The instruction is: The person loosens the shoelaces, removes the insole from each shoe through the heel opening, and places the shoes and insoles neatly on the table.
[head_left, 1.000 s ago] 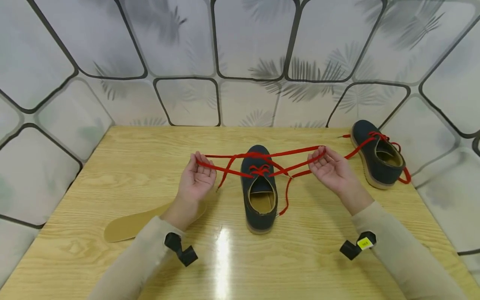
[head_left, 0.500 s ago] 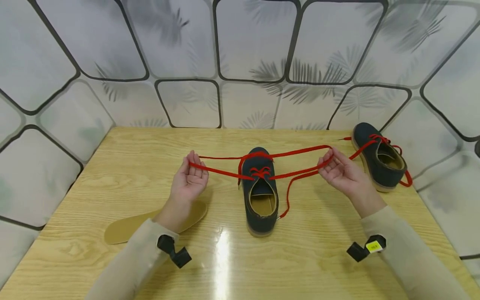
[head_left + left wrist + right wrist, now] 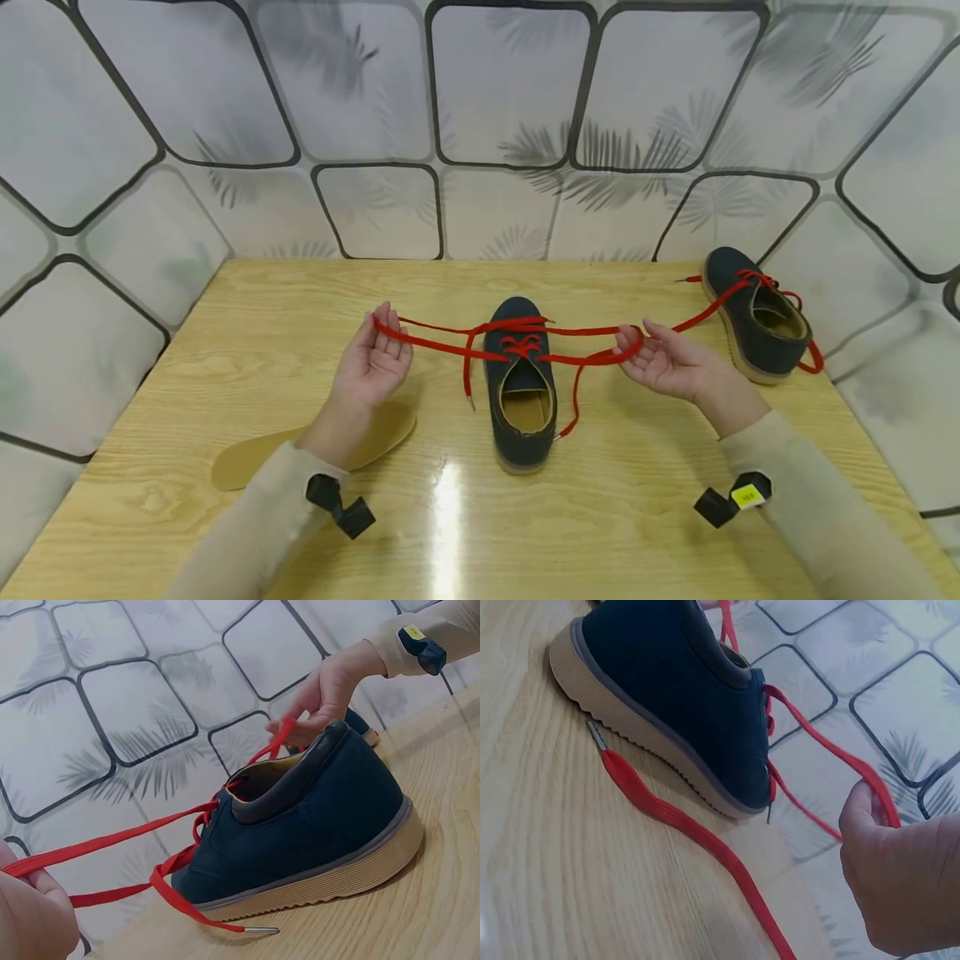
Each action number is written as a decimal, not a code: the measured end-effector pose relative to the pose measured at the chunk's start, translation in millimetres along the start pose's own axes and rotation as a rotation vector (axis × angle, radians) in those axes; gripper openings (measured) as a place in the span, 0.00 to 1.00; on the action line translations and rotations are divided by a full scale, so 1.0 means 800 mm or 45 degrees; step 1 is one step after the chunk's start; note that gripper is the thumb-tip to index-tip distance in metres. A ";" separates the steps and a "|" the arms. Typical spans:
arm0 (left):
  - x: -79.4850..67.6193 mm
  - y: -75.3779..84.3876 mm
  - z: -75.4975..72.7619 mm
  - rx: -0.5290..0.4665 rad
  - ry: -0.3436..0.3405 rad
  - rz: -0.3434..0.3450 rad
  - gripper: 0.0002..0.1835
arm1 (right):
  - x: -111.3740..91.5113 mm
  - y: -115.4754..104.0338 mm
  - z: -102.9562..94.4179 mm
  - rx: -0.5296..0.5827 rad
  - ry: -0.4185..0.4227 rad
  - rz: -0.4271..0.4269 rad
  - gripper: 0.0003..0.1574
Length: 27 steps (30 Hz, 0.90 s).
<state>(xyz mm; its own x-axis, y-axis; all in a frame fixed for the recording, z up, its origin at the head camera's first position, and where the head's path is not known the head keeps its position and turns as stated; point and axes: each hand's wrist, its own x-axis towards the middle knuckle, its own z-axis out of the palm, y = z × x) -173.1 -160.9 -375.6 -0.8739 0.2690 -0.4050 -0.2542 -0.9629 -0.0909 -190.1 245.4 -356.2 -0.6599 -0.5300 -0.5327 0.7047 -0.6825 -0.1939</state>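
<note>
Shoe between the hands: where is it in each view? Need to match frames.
Head: shoe just below center, toe up.
Left wrist: shoe center-right, toe lower left.
Right wrist: shoe upper left, toe lower right.
Shared landmark: red lace.

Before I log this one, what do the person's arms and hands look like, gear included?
Two long, plain beige fabric sleeves end near the wrists. Each carries a small, angular black device; the right one's bears a yellow label. Both hands are bare.

L hand (image 3: 372,360) & R hand (image 3: 663,360) prob. pinch red lace (image 3: 570,360).
</note>
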 end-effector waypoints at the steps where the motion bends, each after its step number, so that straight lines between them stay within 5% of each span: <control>1: -0.001 0.001 0.000 0.002 0.003 0.001 0.10 | -0.001 -0.002 -0.001 0.017 0.008 -0.014 0.21; 6: -0.002 0.007 -0.001 0.032 0.010 0.016 0.11 | -0.003 -0.005 -0.002 0.084 -0.026 -0.097 0.18; 13: -0.003 0.008 -0.002 0.033 0.021 0.027 0.10 | -0.005 0.011 0.004 0.010 0.038 0.008 0.16; 17: -0.004 0.008 -0.002 0.025 0.026 0.028 0.10 | -0.003 0.015 0.005 -0.044 -0.012 0.001 0.21; 27: -0.006 0.011 0.000 -0.017 0.037 0.048 0.09 | -0.002 -0.001 0.005 0.086 -0.164 -0.127 0.20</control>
<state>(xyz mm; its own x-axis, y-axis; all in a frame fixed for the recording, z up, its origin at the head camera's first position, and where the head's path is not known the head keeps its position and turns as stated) -171.3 -170.3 -374.3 -0.8703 0.2321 -0.4345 -0.2157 -0.9725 -0.0875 -190.7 245.3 -351.7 -0.7565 -0.5154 -0.4025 0.6179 -0.7649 -0.1820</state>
